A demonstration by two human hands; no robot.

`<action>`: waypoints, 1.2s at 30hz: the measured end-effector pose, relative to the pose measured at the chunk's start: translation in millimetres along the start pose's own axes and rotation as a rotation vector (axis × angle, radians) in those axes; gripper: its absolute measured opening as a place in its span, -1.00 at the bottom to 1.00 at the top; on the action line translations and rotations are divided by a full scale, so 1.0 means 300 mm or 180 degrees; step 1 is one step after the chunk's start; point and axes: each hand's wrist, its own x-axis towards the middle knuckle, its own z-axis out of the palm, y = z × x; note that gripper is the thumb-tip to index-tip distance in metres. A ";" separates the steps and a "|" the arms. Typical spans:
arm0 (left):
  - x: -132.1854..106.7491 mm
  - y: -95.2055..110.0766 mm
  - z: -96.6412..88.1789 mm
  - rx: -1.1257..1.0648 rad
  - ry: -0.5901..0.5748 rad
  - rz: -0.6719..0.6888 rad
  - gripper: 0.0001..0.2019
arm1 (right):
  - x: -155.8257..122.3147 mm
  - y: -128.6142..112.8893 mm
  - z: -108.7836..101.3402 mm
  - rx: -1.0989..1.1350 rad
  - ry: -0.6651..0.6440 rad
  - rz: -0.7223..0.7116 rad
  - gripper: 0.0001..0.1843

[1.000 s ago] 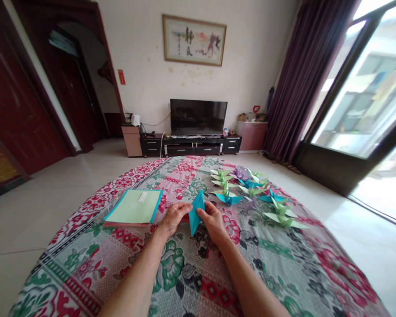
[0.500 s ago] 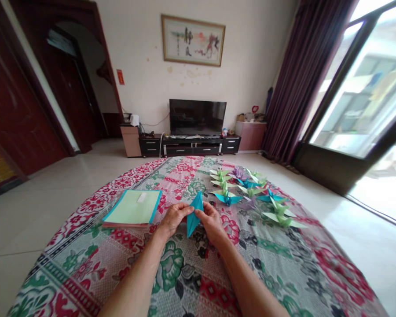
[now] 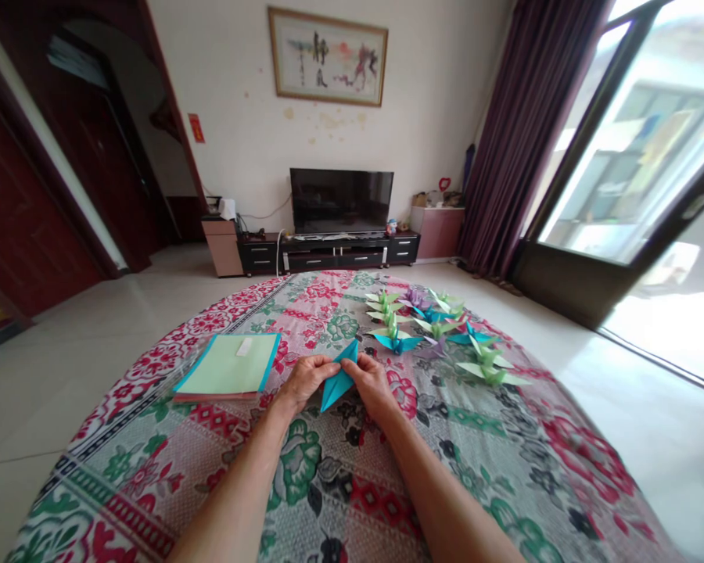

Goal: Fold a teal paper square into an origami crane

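A blue folded paper (image 3: pixel 339 381), shaped like a long narrow diamond, is held between both my hands above the table. My left hand (image 3: pixel 306 381) pinches its left edge, thumb on top. On the opposite side my right hand (image 3: pixel 371 381) grips the upper right edge, its thumb lying on the paper. One point of the diamond slants down toward me and to the left, the other up and away. The fingers beneath the paper are hidden.
To the left lies a stack of green and blue paper sheets (image 3: pixel 228 367) with a small white slip (image 3: pixel 245 347) on top. Several folded paper cranes (image 3: pixel 396 341) in green, blue and purple stand at the right. A patterned cloth (image 3: pixel 322 500) covers the round table.
The blue paper has tilted more, its near point swinging to the left. My hands stay on it. The whole view has shifted slightly.
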 end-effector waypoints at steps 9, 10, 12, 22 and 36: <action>0.005 0.023 0.009 0.1352 0.0732 0.1203 -0.68 | 0.019 0.005 -0.008 -0.0799 0.1012 -0.0666 -0.69; 0.003 0.028 0.012 0.1722 0.0956 0.1554 -0.78 | 0.018 0.002 -0.010 -0.0991 0.1191 -0.0799 -0.70; -0.003 0.037 0.023 0.2232 0.1081 0.2058 -0.86 | 0.014 -0.005 -0.011 -0.1283 0.1407 -0.1013 -0.70; -0.022 0.019 0.074 0.2886 0.0253 0.2471 -0.72 | -0.027 -0.043 0.013 -0.1000 0.0818 -0.1126 -0.65; 0.002 -0.009 0.042 0.0810 0.0036 0.0983 -0.66 | 0.001 -0.007 -0.003 -0.1809 0.0996 -0.1920 -0.72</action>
